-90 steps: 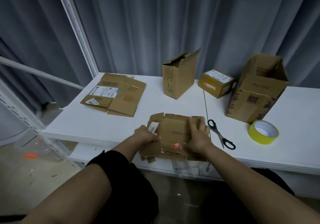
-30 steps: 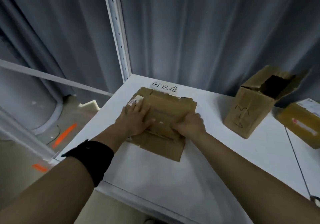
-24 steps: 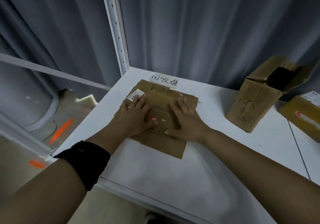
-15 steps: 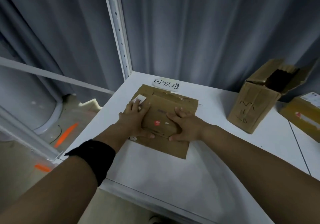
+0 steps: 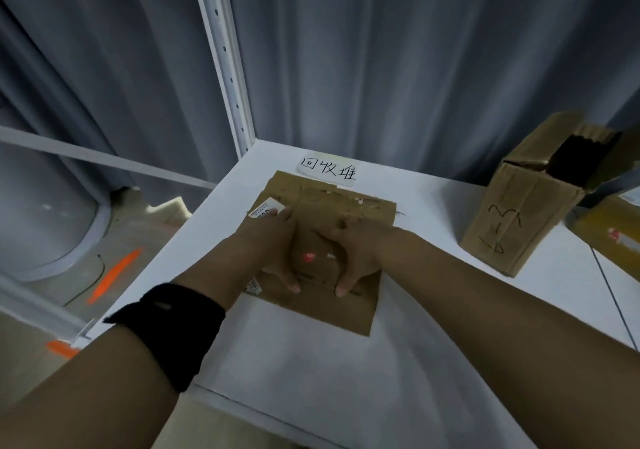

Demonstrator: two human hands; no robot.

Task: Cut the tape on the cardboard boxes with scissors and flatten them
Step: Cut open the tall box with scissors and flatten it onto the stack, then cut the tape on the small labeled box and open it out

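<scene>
- The flat box (image 5: 349,206) lies pressed down on a stack of flattened cardboard at the far left corner of the white desk (image 5: 329,386).
- It is plain brown, creased and scuffed, with torn tape traces along its far edge and a small red sticker (image 5: 308,258) near its middle.
- A white label (image 5: 266,211) sits at its left far corner.
- A lower sheet (image 5: 332,310) of the stack sticks out toward the person.
- The left grip (image 5: 273,244) lies palm down on the box, fingers straight and reaching the label, thumb spread; it presses and clasps nothing.
- The right grip (image 5: 356,251) lies flat the same way just beside it, thumb spread toward the near edge.
- A black wristband (image 5: 169,330) wraps the left forearm.
- A paper note (image 5: 327,171) with handwritten characters lies just beyond the stack.
- An upright box (image 5: 519,216), top flaps open and pen scribbles on its side, stands well apart to the right.
- Another box (image 5: 613,237) shows partly at the right edge.
- Grey curtains (image 5: 381,50) hang behind.
</scene>
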